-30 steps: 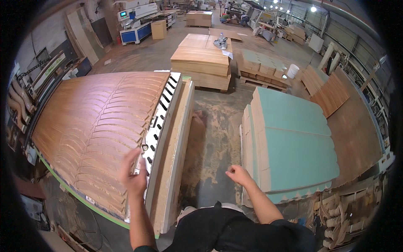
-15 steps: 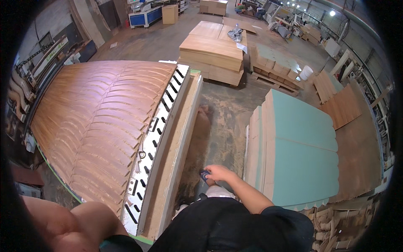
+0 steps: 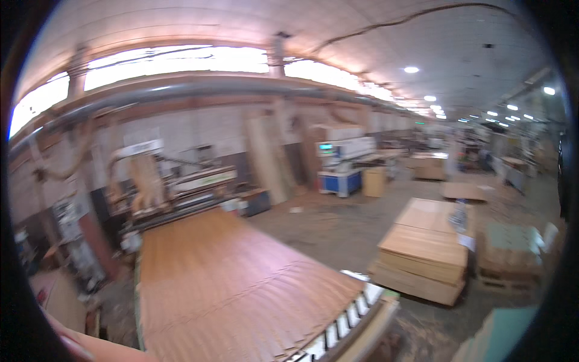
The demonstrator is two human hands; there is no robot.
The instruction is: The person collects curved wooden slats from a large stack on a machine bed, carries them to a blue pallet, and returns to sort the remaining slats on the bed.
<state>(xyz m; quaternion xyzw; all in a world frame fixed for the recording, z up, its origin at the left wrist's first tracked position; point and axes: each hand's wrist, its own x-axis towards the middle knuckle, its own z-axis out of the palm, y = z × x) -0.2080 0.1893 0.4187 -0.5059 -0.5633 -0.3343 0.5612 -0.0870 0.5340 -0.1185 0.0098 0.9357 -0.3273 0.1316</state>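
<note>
L forearm (image 3: pixel 117 351) (blurry) nearer; grooved brn panel (image 3: pixel 241 283) ahead & to its R, long axis unclear; hands n/v, grip can't tell.

A blurred bare arm (image 3: pixel 111 350) is running off the lower edge. That edge is also cutting off the wooden sheet (image 3: pixel 241 283) and the pale green stack (image 3: pixel 503 335).

Daylight enters my view through a band of windows (image 3: pixel 181 69), which burn out to white; round ceiling lamps (image 3: pixel 411 70) glow at right. The brown panel (image 3: pixel 235 283) before me carries a soft pinkish sheen. Blur softens the whole scene and smears fine detail. Fisheye distortion bows the long pipe (image 3: pixel 211 91), and black vignetting closes the corners.
</note>
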